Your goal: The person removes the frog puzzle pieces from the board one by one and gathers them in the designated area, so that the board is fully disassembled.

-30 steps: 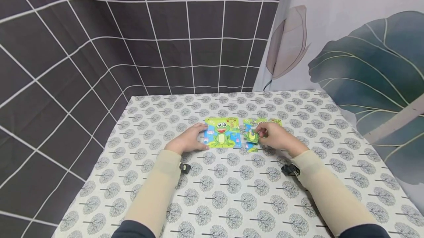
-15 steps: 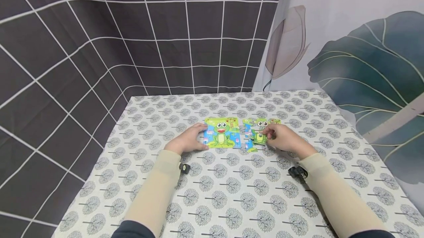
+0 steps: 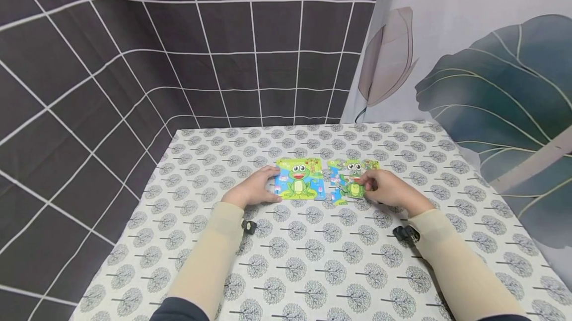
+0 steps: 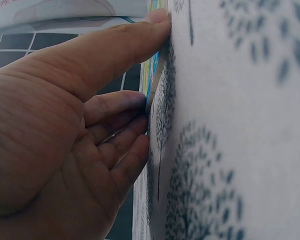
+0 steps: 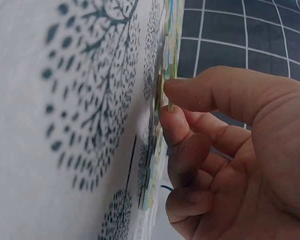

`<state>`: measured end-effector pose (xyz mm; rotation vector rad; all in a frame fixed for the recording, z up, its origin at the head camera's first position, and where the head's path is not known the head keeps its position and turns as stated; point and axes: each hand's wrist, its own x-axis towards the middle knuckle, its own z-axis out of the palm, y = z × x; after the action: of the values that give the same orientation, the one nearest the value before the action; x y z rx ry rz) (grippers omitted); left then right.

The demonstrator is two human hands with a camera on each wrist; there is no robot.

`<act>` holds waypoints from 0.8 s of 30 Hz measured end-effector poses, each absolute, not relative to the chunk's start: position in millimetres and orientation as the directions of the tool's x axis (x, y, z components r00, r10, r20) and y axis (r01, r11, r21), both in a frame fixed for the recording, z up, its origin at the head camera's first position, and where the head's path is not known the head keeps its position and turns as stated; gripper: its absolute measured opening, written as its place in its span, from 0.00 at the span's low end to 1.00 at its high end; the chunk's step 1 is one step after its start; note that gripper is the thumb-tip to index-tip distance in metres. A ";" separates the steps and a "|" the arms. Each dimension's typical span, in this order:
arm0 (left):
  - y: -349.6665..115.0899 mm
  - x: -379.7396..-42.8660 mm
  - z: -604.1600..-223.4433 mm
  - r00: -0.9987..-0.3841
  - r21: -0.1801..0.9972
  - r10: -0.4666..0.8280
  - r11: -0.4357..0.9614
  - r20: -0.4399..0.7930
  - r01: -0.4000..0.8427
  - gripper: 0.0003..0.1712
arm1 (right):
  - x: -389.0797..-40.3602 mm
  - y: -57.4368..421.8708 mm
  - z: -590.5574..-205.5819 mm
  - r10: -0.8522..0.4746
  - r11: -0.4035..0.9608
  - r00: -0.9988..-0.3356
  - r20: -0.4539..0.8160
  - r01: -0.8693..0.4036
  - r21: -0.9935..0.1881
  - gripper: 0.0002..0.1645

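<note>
A square picture board (image 3: 308,193) with a green frog on it lies flat on the patterned cloth. My left hand (image 3: 253,187) rests at its left edge, thumb near the lower corner and fingers near the upper one; the left wrist view has these fingers fairly straight. To the right lies a partly assembled frog jigsaw puzzle (image 3: 335,173), its frog eyes at the top. My right hand (image 3: 390,191) pinches a puzzle piece (image 3: 354,191) showing the frog's body, low over the puzzle. Seen from the right wrist, thumb and index finger hold its thin edge (image 5: 171,104).
The table (image 3: 295,256) is covered with a white cloth printed with grey trees. A dark curtain (image 3: 277,63) with a white grid hangs behind and to the left. A pale curtain (image 3: 447,63) with leaf prints hangs at the right.
My right hand has moved right with the puzzle piece, from the puzzle's left part to below the frog's eyes, turning the piece as well. My left hand and the board have stayed put.
</note>
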<state>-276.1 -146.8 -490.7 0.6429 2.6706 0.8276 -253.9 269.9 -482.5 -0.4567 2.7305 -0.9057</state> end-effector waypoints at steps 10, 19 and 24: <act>-147.6 -278.3 -492.5 -0.865 0.583 0.487 0.741 -0.123 0.334 0.57 | -251.2 274.0 -481.1 -0.402 0.747 -0.910 -0.102 -0.262 -0.611 0.15; -147.2 -277.1 -490.4 -0.862 0.595 0.491 0.732 -0.123 0.332 0.56 | -250.2 279.5 -477.2 -0.446 0.724 -0.889 -0.108 -0.287 -0.627 0.16; -146.9 -276.8 -490.2 -0.862 0.592 0.491 0.735 -0.130 0.330 0.56 | -251.6 282.7 -479.4 -0.446 0.719 -0.885 -0.131 -0.267 -0.642 0.16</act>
<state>-276.8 -146.9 -490.2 0.6432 2.6608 0.8312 -251.6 282.7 -479.4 -0.5626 2.6485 -0.9267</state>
